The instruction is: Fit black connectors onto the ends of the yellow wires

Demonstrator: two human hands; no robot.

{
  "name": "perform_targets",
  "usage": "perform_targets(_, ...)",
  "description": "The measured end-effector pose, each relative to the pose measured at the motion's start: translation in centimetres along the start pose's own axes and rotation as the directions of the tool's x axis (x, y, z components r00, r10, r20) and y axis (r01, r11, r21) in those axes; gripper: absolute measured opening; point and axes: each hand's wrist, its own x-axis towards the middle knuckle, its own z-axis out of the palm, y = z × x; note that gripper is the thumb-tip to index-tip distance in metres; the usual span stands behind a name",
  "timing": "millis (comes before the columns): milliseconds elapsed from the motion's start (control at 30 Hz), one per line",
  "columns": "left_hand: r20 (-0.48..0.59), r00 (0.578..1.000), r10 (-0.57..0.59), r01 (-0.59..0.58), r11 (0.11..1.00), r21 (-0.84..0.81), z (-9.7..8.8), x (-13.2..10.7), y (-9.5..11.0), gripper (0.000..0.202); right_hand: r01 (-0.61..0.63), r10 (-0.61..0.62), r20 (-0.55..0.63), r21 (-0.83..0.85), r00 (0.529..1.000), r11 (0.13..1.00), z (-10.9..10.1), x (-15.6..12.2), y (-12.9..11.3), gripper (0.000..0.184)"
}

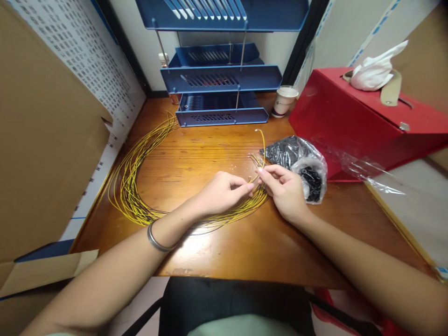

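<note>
A large loose coil of thin yellow and black wires lies on the wooden desk. At its right end my left hand pinches a yellow wire between thumb and fingertips. Close beside it, my right hand also has thumb and forefinger closed on a yellow wire, whose free end curves up and away from me. More wire ends bunch just beyond my fingertips. Touching or nearly touching my right hand is a clear plastic bag of small black pieces. The exact grip points are partly hidden by my fingers.
A blue tiered letter tray stands at the back, with a paper cup to its right. A red tissue box occupies the right side. Cardboard rises at the left. The desk's front edge is near my body.
</note>
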Motion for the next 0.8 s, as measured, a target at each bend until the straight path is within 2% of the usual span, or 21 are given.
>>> perform_targets(133,0.001,1.000,0.011,-0.011,1.000,0.010,0.03,0.06,-0.13,0.042,0.002,0.007,0.150,-0.063,0.989,0.998,-0.02,-0.24,-0.11,0.029)
perform_targets(233,0.006,1.000,0.017,-0.018,0.999,0.032,0.13,0.07,-0.30,0.044,0.002,0.003,0.103,-0.051,0.995,0.999,-0.02,-0.18,-0.10,0.032)
perform_targets(433,0.003,1.000,0.026,-0.026,0.992,0.121,0.12,-0.03,-0.40,0.052,-0.067,0.072,-0.041,0.111,0.997,0.992,-0.22,0.38,0.44,0.036)
perform_targets(500,0.001,1.000,0.027,-0.027,0.992,0.124,0.03,-0.05,-0.31,0.052,-0.065,0.069,-0.026,0.105,0.997,0.992,-0.23,0.37,0.35,0.036)
perform_targets(667,0.025,0.998,0.055,-0.058,0.990,0.128,-0.06,-0.03,-0.34,0.051,0.005,0.003,0.140,-0.055,0.990,0.998,-0.12,-0.01,-0.40,0.031)
perform_targets(800,0.029,0.997,0.065,-0.070,0.977,0.203,0.07,-0.04,-0.36,0.052,-0.015,0.020,0.121,-0.043,0.992,0.999,-0.21,0.08,-0.21,0.033)
